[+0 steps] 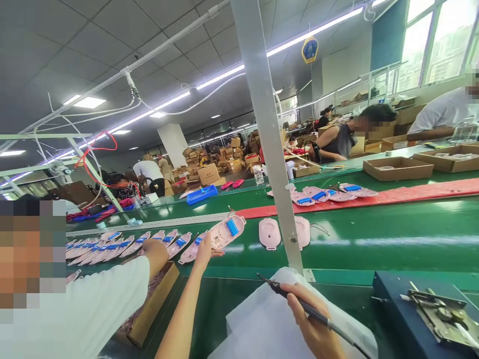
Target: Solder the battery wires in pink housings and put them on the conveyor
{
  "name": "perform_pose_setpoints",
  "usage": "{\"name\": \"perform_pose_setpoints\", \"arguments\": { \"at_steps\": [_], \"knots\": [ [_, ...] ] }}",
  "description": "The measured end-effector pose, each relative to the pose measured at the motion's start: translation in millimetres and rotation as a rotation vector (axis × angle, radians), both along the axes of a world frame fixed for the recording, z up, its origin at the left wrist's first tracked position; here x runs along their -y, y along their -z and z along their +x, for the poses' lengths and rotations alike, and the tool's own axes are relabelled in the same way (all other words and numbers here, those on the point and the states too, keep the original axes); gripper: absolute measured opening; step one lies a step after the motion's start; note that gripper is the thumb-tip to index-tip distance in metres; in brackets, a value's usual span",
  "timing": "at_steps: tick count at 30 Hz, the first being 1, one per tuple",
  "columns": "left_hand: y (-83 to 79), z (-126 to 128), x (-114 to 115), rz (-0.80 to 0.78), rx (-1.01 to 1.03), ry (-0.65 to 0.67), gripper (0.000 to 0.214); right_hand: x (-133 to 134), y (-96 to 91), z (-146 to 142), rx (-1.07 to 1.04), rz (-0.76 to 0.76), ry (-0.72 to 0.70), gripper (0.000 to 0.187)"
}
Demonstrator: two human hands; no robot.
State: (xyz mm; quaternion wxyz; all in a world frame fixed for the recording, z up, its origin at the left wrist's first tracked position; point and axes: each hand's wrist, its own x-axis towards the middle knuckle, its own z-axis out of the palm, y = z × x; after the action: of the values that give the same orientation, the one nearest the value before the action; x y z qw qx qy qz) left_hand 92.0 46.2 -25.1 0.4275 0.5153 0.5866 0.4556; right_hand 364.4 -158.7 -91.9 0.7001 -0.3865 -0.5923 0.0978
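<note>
My left hand (205, 252) reaches out over the green conveyor belt (374, 239) and grips the near end of a pink plastic shell (223, 233) that carries a blue battery. Nearer to me, my right hand (312, 321) is closed round a thin black soldering pen (295, 301). Its tip points up and left over a white sheet (262, 324), and its cord trails off to the lower right. A co-worker in a white sleeve sits close on my left, with a hand (155, 249) resting by the belt's edge.
Several pink shells with blue batteries (112, 245) lie in a row on the belt at left, and two pink covers (269, 233) lie by a grey metal post (267, 149). A blue jig with a metal clamp (434, 309) is at lower right, a cardboard box (153, 306) at lower left. Other people work across the belt beside cardboard trays (396, 168).
</note>
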Motion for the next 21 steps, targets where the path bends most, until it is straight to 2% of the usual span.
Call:
{"name": "perform_pose_setpoints", "arguments": {
  "at_steps": [3,6,9,14,16,18,21],
  "knots": [
    [3.5,-19,41,-0.01,0.068,-0.029,0.063,9,-3.5,5,0.028,0.033,0.029,0.024],
    [10.5,-26,83,-0.076,0.112,0.099,0.063,20,-1.7,10,0.127,0.089,0.024,0.021],
    [19.9,-20,111,-0.166,0.12,0.259,0.064,29,3.9,13,0.2,0.184,0.051,0.025],
    [37.8,-2,125,-0.332,0.118,0.472,0.066,30,7.5,9,0.448,0.32,0.153,0.028],
    [42.6,3,125,-0.374,0.11,0.539,0.069,29,5.0,6,0.468,0.338,0.191,0.026],
    [45.1,5,124,-0.385,0.081,0.567,0.071,28,0.8,3,0.481,0.321,0.152,0.027],
    [46.2,7,122,-0.369,0.012,0.535,0.07,28,-6.4,1,0.544,0.25,0.051,0.027]
  ]
}}
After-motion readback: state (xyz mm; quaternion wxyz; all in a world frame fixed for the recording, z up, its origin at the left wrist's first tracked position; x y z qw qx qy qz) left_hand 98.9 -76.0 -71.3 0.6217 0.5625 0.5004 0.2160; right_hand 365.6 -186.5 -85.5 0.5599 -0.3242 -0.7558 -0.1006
